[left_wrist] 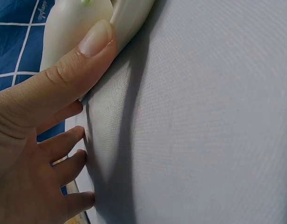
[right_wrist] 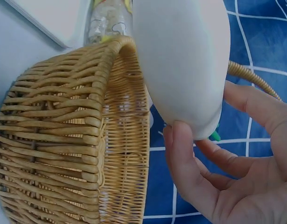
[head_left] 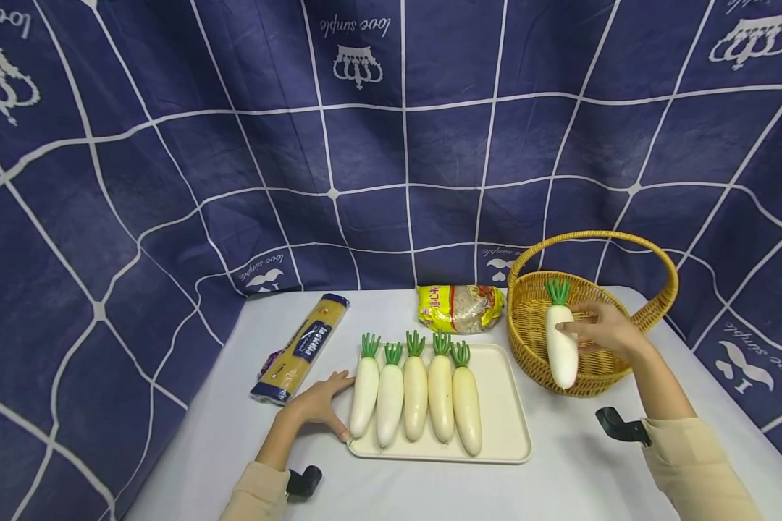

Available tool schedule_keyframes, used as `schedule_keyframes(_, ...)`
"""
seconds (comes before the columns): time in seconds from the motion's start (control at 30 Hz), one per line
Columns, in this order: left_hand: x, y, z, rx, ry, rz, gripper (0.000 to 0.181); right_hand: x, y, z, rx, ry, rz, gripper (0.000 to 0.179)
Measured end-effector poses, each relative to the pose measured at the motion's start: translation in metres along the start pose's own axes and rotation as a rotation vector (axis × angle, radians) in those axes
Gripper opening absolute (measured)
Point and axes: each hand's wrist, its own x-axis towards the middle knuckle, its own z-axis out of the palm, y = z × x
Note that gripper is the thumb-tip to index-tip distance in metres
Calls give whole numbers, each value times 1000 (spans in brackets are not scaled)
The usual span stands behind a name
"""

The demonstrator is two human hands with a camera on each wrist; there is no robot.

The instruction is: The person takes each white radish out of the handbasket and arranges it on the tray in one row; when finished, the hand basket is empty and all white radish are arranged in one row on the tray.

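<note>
My right hand [head_left: 602, 329] grips a white radish [head_left: 562, 347] with a green top, held upright over the wicker basket [head_left: 528, 325]. In the right wrist view the radish [right_wrist: 183, 60] is pinched between thumb and fingers, close to the basket's rim [right_wrist: 117, 44]. On the cream tray [head_left: 505, 405] several white radishes [head_left: 415, 398] lie side by side, green tops pointing away from me. My left hand [head_left: 319, 405] rests at the tray's left edge with its fingers spread. Its thumb [left_wrist: 94, 42] touches the tray's corner beside the leftmost radish [head_left: 365, 396].
Left of the tray lies a long yellow and blue packet [head_left: 303, 347], slanted. A yellow and clear food bag [head_left: 460, 307] sits behind the tray, left of the basket. The basket's tall arched handle [head_left: 593, 235] stands up. A blue checked curtain [head_left: 378, 159] hangs behind the white table [head_left: 580, 463].
</note>
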Motion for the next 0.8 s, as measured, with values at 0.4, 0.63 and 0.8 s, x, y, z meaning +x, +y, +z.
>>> schedule_keyframes(0.4, -1, 1, -2, 9, -6, 20, 104, -17, -4, 19, -33, 5, -40, 73)
schedule_keyframes(0.63, -2, -1, -2, 1, -4, 34, 103, -23, -4, 30, -10, -4, -42, 72)
schedule_keyframes(0.8, -2, 0, -1, 3, -5, 29, 104, -27, -5, 40, 8, -21, -44, 71)
